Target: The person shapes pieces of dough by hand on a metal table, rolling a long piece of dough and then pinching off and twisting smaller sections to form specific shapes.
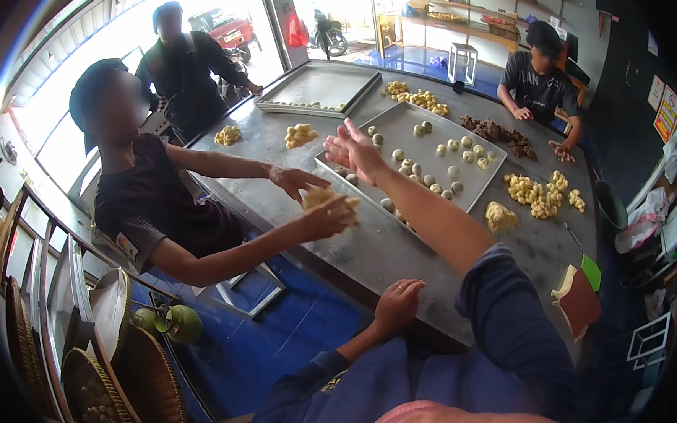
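Observation:
My right hand reaches out over the near left corner of a metal tray, fingers stretched and nothing in them. On that tray sit many round dough balls, some pale yellow, some greyish. My left hand is at the table's near edge, fingers loosely curled together, with no object showing in it. Just left of my right hand, a co-worker's two hands hold a clump of yellow dough pieces, slightly blurred. A yellow dough lump lies right of my right forearm.
The metal table also bears yellow dough piles, a brown crumbly mass, another tray, a green scraper and a dark red piece. Two more people stand at far left and far right. Woven baskets stand left.

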### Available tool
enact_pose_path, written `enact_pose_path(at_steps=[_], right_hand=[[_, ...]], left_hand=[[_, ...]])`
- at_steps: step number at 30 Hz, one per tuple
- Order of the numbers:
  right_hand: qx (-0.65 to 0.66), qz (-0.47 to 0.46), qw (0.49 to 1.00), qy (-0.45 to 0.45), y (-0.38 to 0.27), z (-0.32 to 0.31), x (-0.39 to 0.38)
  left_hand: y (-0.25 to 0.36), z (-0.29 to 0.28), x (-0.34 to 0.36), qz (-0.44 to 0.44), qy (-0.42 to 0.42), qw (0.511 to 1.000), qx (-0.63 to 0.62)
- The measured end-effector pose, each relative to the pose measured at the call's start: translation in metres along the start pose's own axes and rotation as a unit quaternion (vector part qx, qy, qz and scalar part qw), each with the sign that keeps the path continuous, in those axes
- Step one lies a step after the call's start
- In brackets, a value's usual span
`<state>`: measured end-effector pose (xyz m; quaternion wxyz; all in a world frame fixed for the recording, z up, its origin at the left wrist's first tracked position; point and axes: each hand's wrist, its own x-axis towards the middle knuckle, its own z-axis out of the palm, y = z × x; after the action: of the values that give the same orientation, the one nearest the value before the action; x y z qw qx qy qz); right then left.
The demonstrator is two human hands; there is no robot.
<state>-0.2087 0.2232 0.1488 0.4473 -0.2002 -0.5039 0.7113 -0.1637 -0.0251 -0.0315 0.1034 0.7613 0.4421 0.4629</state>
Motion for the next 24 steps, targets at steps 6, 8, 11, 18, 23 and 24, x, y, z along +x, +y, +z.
enact_pose_path(at_steps=[6,8,11,18,23,24], right_hand=[[-0.358,0.096,0.924,-0.095,-0.008,-0.063,-0.12],[-0.487,-0.02,0.869,-0.088,0.001,-0.12,-0.182],[-0.73,0.048,0.669,-0.131,-0.043,-0.162,-0.274],[-0.735,0.391,0.493,0.253,-0.145,-0.251,-0.471],[-0.757,0.426,0.403,0.29,-0.127,-0.258,-0.531],[-0.767,0.397,0.409,0.295,-0.117,-0.269,-0.543]], left_hand=[[0.002,-0.001,0.0,0.004,0.001,1.0,-0.011],[0.004,0.002,0.005,0.015,0.001,1.0,-0.013],[0.002,0.002,0.002,0.011,0.009,1.0,-0.007],[0.005,0.004,0.004,0.013,-0.003,1.0,0.01],[0.006,0.004,0.004,0.012,0.004,1.0,0.007],[0.007,0.003,0.005,0.006,-0.001,1.0,0.007]])
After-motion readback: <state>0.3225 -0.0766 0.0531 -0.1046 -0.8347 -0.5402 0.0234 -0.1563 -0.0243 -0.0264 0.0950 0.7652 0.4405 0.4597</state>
